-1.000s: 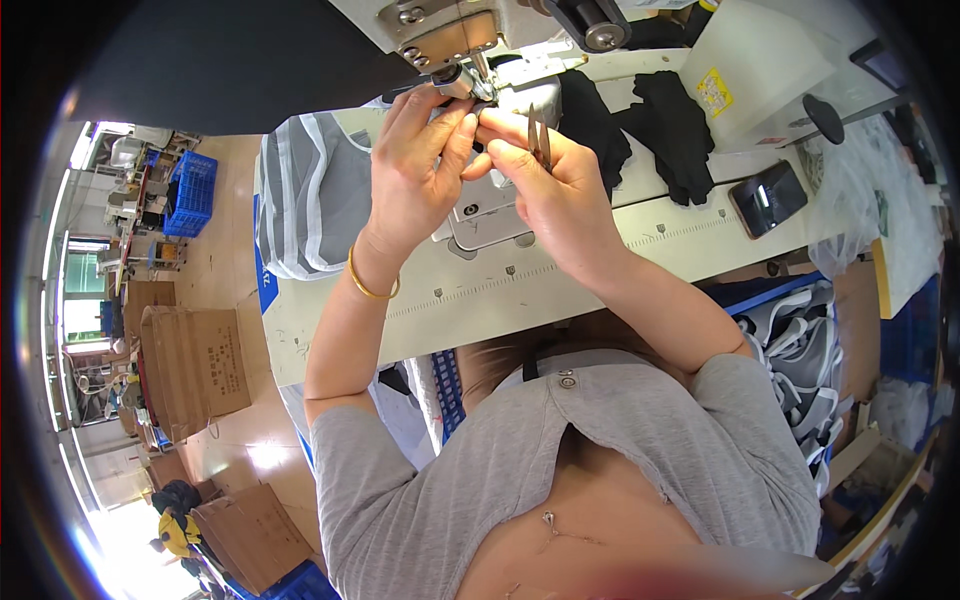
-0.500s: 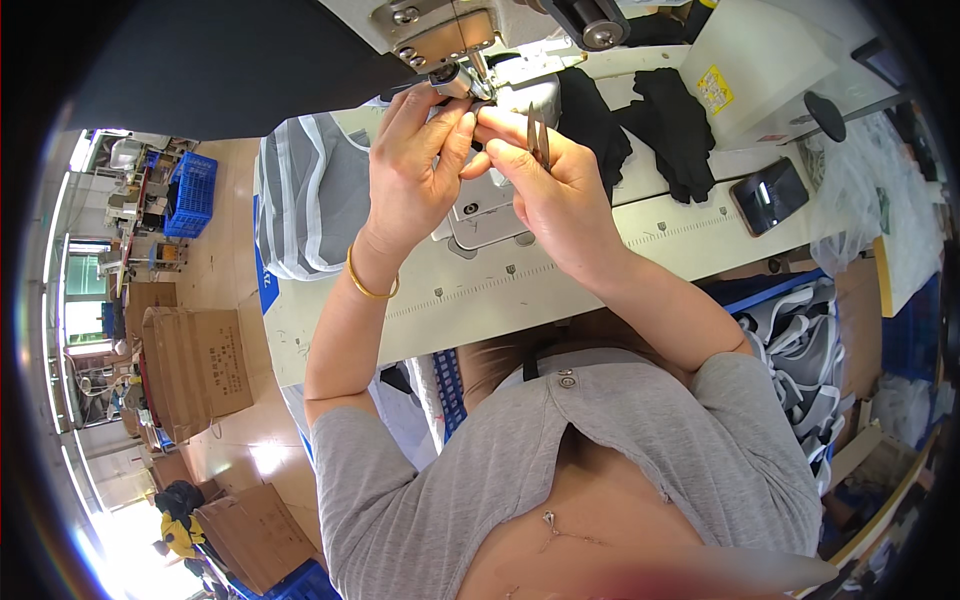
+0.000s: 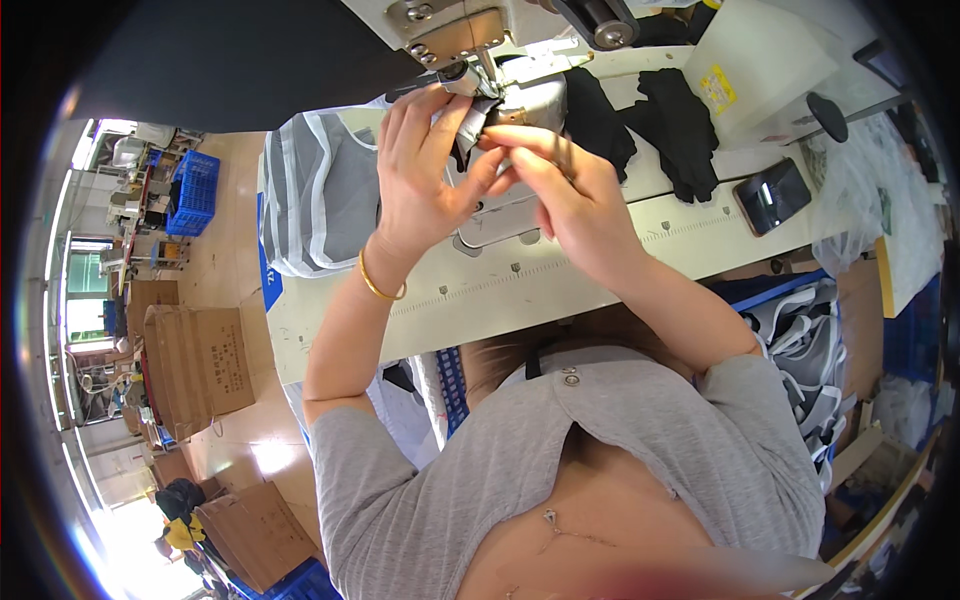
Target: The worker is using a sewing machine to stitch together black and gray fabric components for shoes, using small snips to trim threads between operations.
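A sewing machine (image 3: 455,40) stands at the top, its needle area just beyond my fingertips. My left hand (image 3: 420,165), with a gold bangle at the wrist, closes on a small grey and dark fabric piece (image 3: 478,122) beside the presser foot. My right hand (image 3: 570,185) pinches the near dark end of that piece between thumb and forefinger. Dark thread snips (image 3: 566,156), blurred now, lie among my right fingers. The fingers hide part of the fabric, and its stitching cannot be made out.
Grey mesh pieces with white edging (image 3: 320,195) lie left on the table. Black cloth pieces (image 3: 675,130) and a phone (image 3: 772,197) lie right. More grey pieces (image 3: 805,350) fill a bin below. Cardboard boxes (image 3: 200,370) stand on the floor at left.
My hands have drawn slightly apart, baring more of the fabric piece between them. The snips, upright and sharp before, now sit lower and blurred among my right fingers.
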`<state>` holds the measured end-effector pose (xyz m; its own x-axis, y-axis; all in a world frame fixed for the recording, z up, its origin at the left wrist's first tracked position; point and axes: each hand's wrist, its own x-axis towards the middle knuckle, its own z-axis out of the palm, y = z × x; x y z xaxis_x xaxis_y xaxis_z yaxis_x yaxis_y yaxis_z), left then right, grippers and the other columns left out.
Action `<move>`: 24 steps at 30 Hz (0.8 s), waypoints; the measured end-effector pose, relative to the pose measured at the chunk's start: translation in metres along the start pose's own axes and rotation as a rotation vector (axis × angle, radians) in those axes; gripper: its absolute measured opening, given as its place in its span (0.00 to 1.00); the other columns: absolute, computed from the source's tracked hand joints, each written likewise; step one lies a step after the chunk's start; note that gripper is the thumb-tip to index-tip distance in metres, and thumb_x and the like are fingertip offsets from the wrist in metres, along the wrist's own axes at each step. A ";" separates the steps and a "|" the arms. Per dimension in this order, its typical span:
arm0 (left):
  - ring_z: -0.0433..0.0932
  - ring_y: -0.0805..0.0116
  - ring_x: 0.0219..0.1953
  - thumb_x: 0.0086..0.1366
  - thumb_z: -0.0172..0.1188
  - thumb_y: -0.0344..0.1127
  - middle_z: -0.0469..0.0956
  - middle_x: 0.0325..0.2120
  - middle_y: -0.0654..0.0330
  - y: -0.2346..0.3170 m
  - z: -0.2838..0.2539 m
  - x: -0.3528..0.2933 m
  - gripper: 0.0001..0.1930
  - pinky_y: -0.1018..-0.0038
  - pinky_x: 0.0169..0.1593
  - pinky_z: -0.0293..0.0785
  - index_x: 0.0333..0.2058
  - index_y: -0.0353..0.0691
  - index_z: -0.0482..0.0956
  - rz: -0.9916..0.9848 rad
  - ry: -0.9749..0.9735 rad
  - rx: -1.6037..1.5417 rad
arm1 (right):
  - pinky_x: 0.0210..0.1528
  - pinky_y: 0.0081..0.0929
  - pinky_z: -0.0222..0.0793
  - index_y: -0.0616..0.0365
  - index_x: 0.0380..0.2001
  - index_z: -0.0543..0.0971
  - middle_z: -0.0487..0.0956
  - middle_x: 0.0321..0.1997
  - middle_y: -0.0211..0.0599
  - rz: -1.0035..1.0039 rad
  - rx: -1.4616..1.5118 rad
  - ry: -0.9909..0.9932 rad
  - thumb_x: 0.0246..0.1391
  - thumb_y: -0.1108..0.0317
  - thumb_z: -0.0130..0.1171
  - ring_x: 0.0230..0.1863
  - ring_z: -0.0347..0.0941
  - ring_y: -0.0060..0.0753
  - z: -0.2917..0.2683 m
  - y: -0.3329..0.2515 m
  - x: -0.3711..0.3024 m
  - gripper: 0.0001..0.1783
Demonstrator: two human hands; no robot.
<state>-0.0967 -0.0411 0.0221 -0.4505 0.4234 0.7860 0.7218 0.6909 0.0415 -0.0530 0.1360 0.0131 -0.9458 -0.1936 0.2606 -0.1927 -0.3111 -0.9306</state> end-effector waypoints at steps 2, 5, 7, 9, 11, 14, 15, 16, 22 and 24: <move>0.72 0.50 0.49 0.50 0.69 0.34 0.74 0.47 0.50 0.004 0.005 -0.005 0.25 0.58 0.56 0.64 0.47 0.30 0.76 -0.025 0.001 0.049 | 0.28 0.15 0.61 0.63 0.49 0.77 0.78 0.31 0.28 -0.044 -0.059 0.038 0.67 0.67 0.45 0.27 0.65 0.08 -0.009 0.004 -0.007 0.16; 0.73 0.50 0.48 0.46 0.62 0.23 0.74 0.44 0.51 0.009 0.018 -0.009 0.22 0.57 0.55 0.65 0.44 0.30 0.76 -0.124 0.130 0.099 | 0.35 0.16 0.66 0.60 0.49 0.77 0.79 0.36 0.32 0.002 -0.219 0.070 0.70 0.62 0.43 0.34 0.72 0.15 -0.025 0.008 -0.018 0.17; 0.73 0.50 0.48 0.45 0.61 0.21 0.74 0.43 0.51 0.002 0.024 -0.005 0.21 0.57 0.55 0.66 0.43 0.31 0.77 -0.124 0.134 0.112 | 0.33 0.16 0.64 0.59 0.49 0.77 0.79 0.34 0.31 -0.066 -0.213 0.061 0.70 0.62 0.43 0.31 0.72 0.14 -0.028 0.012 -0.020 0.16; 0.74 0.50 0.45 0.39 0.59 0.18 0.75 0.38 0.52 -0.008 0.029 0.001 0.20 0.59 0.49 0.70 0.36 0.34 0.78 0.005 0.182 0.174 | 0.30 0.16 0.63 0.59 0.48 0.77 0.78 0.32 0.29 -0.131 -0.201 0.076 0.70 0.62 0.43 0.29 0.71 0.14 -0.030 0.014 -0.019 0.16; 0.75 0.52 0.43 0.39 0.59 0.18 0.76 0.36 0.53 -0.017 0.027 0.004 0.19 0.60 0.46 0.71 0.35 0.34 0.78 0.005 0.144 0.132 | 0.27 0.16 0.63 0.59 0.46 0.78 0.78 0.29 0.29 -0.059 -0.118 -0.007 0.70 0.60 0.44 0.26 0.70 0.14 -0.030 0.012 -0.019 0.16; 0.77 0.55 0.35 0.37 0.59 0.18 0.77 0.31 0.55 -0.023 0.019 0.004 0.19 0.63 0.39 0.73 0.34 0.35 0.78 0.098 0.175 0.126 | 0.27 0.16 0.65 0.60 0.43 0.78 0.78 0.32 0.31 0.136 -0.297 -0.147 0.69 0.61 0.47 0.26 0.70 0.15 -0.033 0.002 -0.019 0.15; 0.77 0.54 0.34 0.36 0.59 0.18 0.77 0.29 0.56 -0.020 0.012 0.001 0.20 0.62 0.39 0.72 0.34 0.36 0.78 0.063 0.192 0.153 | 0.27 0.16 0.65 0.60 0.43 0.78 0.78 0.32 0.31 0.136 -0.296 -0.149 0.69 0.61 0.47 0.26 0.70 0.15 -0.033 -0.001 -0.019 0.15; 0.77 0.54 0.33 0.36 0.58 0.18 0.77 0.28 0.56 -0.016 0.003 -0.001 0.20 0.62 0.39 0.72 0.34 0.36 0.78 0.031 0.218 0.176 | 0.26 0.17 0.64 0.61 0.43 0.79 0.78 0.33 0.31 0.006 -0.318 -0.146 0.67 0.62 0.50 0.26 0.70 0.15 -0.032 -0.004 -0.020 0.14; 0.71 0.70 0.22 0.62 0.61 0.24 0.77 0.23 0.56 0.026 -0.059 -0.021 0.02 0.77 0.28 0.66 0.32 0.32 0.78 -0.476 0.299 0.122 | 0.25 0.18 0.67 0.63 0.42 0.78 0.78 0.34 0.34 -0.355 -0.499 -0.060 0.57 0.63 0.63 0.26 0.72 0.20 -0.016 -0.005 -0.020 0.15; 0.69 0.79 0.24 0.62 0.61 0.25 0.76 0.21 0.64 0.045 -0.067 -0.033 0.03 0.78 0.29 0.66 0.32 0.32 0.78 -0.814 -0.016 -0.235 | 0.29 0.22 0.71 0.62 0.43 0.77 0.79 0.33 0.37 -0.316 -0.564 -0.046 0.53 0.61 0.67 0.28 0.76 0.29 -0.009 0.004 -0.021 0.19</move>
<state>-0.0145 -0.0635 0.0395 -0.8833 -0.1433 0.4464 0.2589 0.6447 0.7192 -0.0359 0.1470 0.0014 -0.8115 -0.2164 0.5428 -0.5792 0.1748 -0.7962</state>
